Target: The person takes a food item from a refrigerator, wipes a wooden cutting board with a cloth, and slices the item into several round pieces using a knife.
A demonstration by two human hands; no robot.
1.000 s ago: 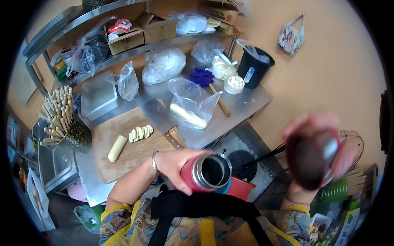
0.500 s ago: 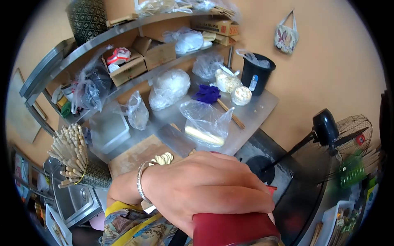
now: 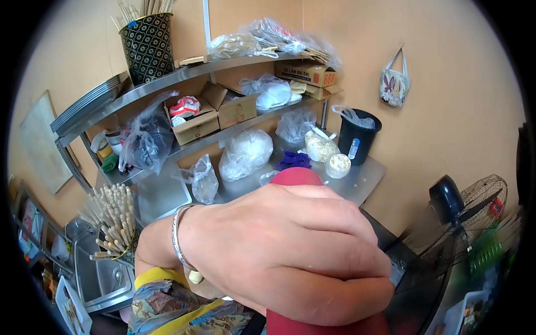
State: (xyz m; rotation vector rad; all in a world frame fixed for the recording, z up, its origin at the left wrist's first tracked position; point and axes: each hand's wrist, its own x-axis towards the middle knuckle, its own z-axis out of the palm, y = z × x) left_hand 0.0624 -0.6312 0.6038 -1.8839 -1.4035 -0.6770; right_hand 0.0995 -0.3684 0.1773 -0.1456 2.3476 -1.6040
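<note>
My left hand (image 3: 290, 251), with a silver bracelet at the wrist, is wrapped round a red flask (image 3: 297, 177) held close to the camera. The flask's base shows above my fingers and more of its red body below them. Its mouth is out of view. My right hand is not in the frame. Behind the flask, a purple cloth or glove (image 3: 294, 160) lies on the metal table (image 3: 365, 178). Most of the cutting board is hidden by my left hand and arm; a small pale piece (image 3: 195, 277) shows below my wrist.
Shelves (image 3: 162, 151) above the table hold open cardboard boxes (image 3: 237, 111) and plastic bags. A black bucket (image 3: 357, 137) stands at the table's right end. To the right is a fan (image 3: 474, 206). Skewered sticks (image 3: 114, 218) and a sink (image 3: 103, 273) are at the left.
My left hand first held the open flask low over the table, then raised and tipped it towards the camera. My right hand, earlier holding a dark red object, has left the view. The camera has tilted up.
</note>
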